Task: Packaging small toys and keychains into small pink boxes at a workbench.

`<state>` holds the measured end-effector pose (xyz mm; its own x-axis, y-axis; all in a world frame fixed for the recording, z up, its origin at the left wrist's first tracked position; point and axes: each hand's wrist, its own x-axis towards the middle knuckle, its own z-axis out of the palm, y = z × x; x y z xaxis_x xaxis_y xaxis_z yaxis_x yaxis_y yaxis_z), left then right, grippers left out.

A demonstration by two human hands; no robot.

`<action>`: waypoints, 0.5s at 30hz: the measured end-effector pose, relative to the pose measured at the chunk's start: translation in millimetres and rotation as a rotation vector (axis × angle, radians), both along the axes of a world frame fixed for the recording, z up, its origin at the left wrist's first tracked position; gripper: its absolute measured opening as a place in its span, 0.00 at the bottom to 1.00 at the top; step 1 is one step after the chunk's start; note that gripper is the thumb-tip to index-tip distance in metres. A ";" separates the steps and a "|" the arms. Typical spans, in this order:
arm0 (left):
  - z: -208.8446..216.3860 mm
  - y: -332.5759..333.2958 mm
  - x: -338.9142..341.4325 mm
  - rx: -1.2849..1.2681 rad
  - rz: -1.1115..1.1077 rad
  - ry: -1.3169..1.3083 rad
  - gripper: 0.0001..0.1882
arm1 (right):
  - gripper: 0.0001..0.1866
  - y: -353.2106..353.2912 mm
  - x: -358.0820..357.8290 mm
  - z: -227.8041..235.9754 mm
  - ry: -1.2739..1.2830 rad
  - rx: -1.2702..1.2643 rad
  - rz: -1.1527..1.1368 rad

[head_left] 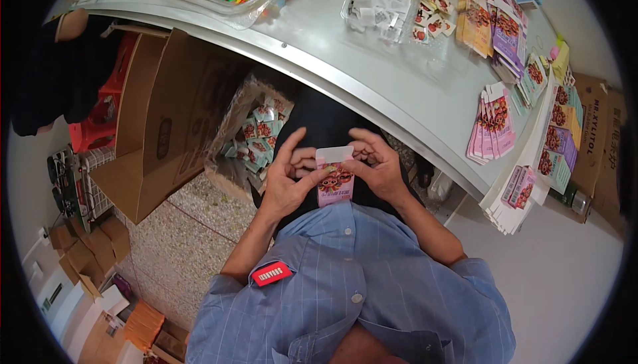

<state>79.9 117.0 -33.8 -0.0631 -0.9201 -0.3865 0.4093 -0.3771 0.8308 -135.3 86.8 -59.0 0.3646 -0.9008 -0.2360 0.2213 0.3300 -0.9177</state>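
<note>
Between my two hands, in front of my chest, is a small pink paper box (334, 188) printed with cartoon figures. Its white end flap stands up at the far end. My left hand (290, 177) grips the box's left side, thumb on the printed face and index finger stretched away. From the right, my right hand (379, 168) pinches it with the thumb near the base of the flap. Whether anything is inside the box cannot be seen. Beyond my hands runs the pale table's front edge (286, 65).
At the right of the table lie fanned pink flat boxes (492, 125), purple boxes (507, 28) and orange ones (474, 24). A clear tray holds small white packets (380, 2). Left of my lap, a lined carton (222, 131) contains several finished-looking small boxes (258, 139); an open cardboard box (156, 125) stands beside it.
</note>
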 end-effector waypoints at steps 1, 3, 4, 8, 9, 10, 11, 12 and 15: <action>-0.7 -1.1 4.1 0.008 0.003 -0.001 0.13 | 0.15 -2.0 -3.7 -2.7 0.064 -0.060 0.055; -2.0 -1.8 14.8 -0.177 -0.242 -0.337 0.14 | 0.12 -6.2 -8.9 -6.2 0.086 -0.074 0.102; -1.0 -3.1 15.1 -0.181 -0.233 -0.328 0.12 | 0.11 -9.1 -9.2 -6.5 0.112 -0.206 0.134; -1.7 -3.9 19.2 -0.179 -0.254 -0.261 0.12 | 0.08 -9.9 -9.7 2.4 0.088 -0.259 0.172; 2.0 -4.3 19.5 -0.169 -0.268 -0.228 0.13 | 0.08 -11.3 -9.5 5.3 0.089 -0.255 0.173; 4.9 -5.3 19.5 -0.161 -0.280 -0.195 0.13 | 0.08 -14.0 -8.7 7.9 0.116 -0.262 0.189; 4.2 -5.7 19.6 -0.159 -0.278 -0.194 0.13 | 0.09 -15.8 -7.6 10.9 0.144 -0.269 0.205; 3.2 -6.4 19.8 -0.144 -0.276 -0.232 0.13 | 0.09 -16.3 -5.9 14.3 0.144 -0.267 0.207; 12.8 -9.9 16.3 0.003 -0.250 -0.216 0.11 | 0.09 -18.9 -3.0 23.8 0.188 -0.117 0.189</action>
<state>96.1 107.1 -21.0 -0.2030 -0.8852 -0.4186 0.1177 -0.4464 0.8870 -138.3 67.8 -35.2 0.4880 -0.8463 -0.2133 -0.0111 0.2384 -0.9711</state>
